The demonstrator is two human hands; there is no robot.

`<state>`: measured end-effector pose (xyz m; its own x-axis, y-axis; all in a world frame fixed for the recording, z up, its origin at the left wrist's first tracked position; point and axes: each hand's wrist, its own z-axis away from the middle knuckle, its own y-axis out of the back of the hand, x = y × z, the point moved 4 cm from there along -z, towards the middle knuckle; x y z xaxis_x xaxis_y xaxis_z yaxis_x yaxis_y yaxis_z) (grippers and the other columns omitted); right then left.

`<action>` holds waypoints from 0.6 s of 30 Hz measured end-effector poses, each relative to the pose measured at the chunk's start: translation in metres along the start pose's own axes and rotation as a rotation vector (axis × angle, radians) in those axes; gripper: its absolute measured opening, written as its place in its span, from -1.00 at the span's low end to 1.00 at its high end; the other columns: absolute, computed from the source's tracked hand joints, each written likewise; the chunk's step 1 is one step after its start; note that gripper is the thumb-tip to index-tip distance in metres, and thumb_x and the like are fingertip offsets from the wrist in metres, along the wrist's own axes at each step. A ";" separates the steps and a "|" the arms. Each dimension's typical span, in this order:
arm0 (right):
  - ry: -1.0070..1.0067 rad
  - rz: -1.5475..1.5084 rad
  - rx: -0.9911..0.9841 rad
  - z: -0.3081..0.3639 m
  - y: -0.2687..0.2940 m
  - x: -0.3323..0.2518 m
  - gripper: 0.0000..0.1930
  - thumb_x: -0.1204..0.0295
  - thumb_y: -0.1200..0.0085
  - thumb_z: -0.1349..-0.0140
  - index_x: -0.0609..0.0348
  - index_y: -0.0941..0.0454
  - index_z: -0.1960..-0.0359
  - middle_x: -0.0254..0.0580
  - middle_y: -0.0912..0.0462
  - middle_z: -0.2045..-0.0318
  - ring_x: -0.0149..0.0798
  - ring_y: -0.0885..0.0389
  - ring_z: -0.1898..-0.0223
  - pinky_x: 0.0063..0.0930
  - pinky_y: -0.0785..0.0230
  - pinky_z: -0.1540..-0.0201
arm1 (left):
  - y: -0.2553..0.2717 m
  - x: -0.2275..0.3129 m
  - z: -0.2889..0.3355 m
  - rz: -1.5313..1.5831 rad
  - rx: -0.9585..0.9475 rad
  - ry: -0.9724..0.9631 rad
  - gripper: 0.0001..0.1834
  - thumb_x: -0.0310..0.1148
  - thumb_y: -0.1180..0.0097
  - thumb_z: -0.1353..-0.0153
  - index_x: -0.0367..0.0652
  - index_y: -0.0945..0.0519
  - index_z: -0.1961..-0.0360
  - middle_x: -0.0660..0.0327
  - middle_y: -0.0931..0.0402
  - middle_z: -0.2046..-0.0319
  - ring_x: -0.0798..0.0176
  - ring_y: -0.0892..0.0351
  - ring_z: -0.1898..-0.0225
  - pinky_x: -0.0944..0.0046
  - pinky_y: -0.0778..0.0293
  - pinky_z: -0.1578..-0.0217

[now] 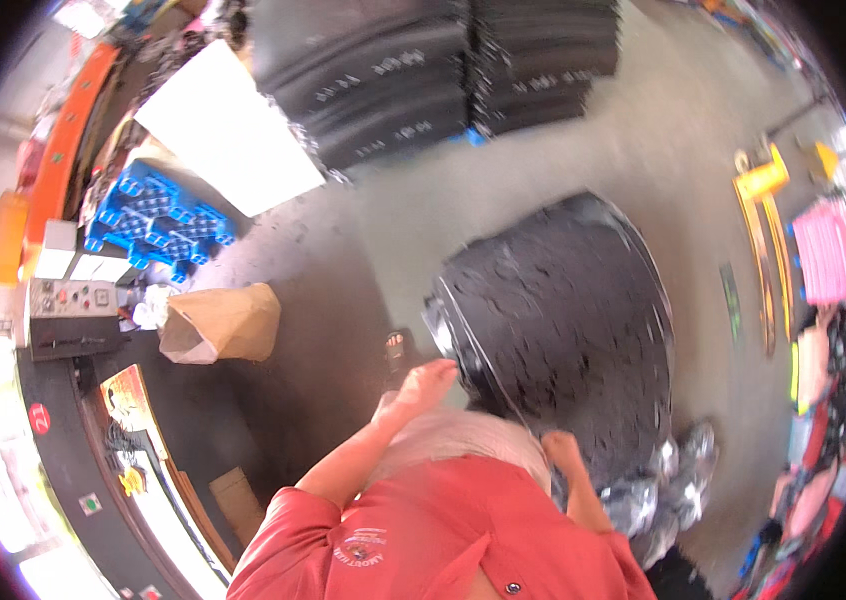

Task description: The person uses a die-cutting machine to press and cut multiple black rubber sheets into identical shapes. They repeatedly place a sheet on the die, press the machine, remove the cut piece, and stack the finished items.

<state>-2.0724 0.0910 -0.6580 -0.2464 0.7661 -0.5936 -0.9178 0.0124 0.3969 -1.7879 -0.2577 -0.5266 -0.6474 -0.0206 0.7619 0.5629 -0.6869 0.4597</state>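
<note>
Right hand (563,450): at near edge of black bundle (568,320), seemingly steadying it; can't tell if gripping.
Left hand (431,380): by bundle's near-left edge; can't tell how closed; next move likely calls for firm purchase there.
Wrap (633,500): near right, beside bundle.
Bundle: just far of right hand, right of left hand.
Bag (238,325): left, well apart.
Black stacks (373,90): far.

A workshop or warehouse is spreading around a grey floor (383,235).
Blue plastic pallets (155,218) and a button-covered control panel (71,299) are showing toward its left edge; a yellow pallet truck (765,180) is resting near its right.
</note>
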 end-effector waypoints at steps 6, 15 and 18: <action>0.001 -0.076 0.012 -0.078 -0.003 -0.103 -0.72 0.29 -0.12 -0.38 0.22 -0.75 0.36 -0.30 -0.71 0.51 -0.44 -0.64 0.47 -0.43 -0.46 0.42 | 0.056 0.024 -0.072 -0.047 0.047 -0.265 -0.67 -0.14 -0.20 -0.47 -0.12 -0.74 -0.06 -0.03 -0.78 0.11 -0.10 -0.80 0.06 0.00 -0.69 0.04; 0.055 -0.373 0.219 -0.233 -0.008 -0.383 -0.78 0.34 -0.16 -0.45 0.25 -0.74 0.17 -0.28 -0.72 0.45 -0.43 -0.68 0.44 -0.50 -0.51 0.40 | 0.269 -0.045 -0.182 -0.337 0.173 -0.577 -0.69 -0.16 -0.14 -0.44 -0.13 -0.73 0.02 -0.01 -0.75 0.07 -0.13 -0.74 0.02 -0.03 -0.65 0.08; 0.345 0.128 0.128 -0.266 -0.032 -0.497 -0.67 0.30 -0.24 -0.39 0.33 -0.73 -0.01 0.04 -0.83 0.25 -0.06 -0.82 0.25 -0.27 -0.63 0.14 | 0.371 -0.059 -0.218 -0.588 0.192 -0.349 -0.74 -0.21 -0.11 -0.45 -0.14 -0.71 0.16 -0.08 -0.75 0.20 -0.19 -0.74 0.16 -0.04 -0.63 0.27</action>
<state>-2.0033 -0.4609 -0.5621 -0.4670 0.5059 -0.7253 -0.8316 0.0276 0.5547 -1.6531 -0.6702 -0.5000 -0.6874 0.5701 0.4500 0.2721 -0.3723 0.8873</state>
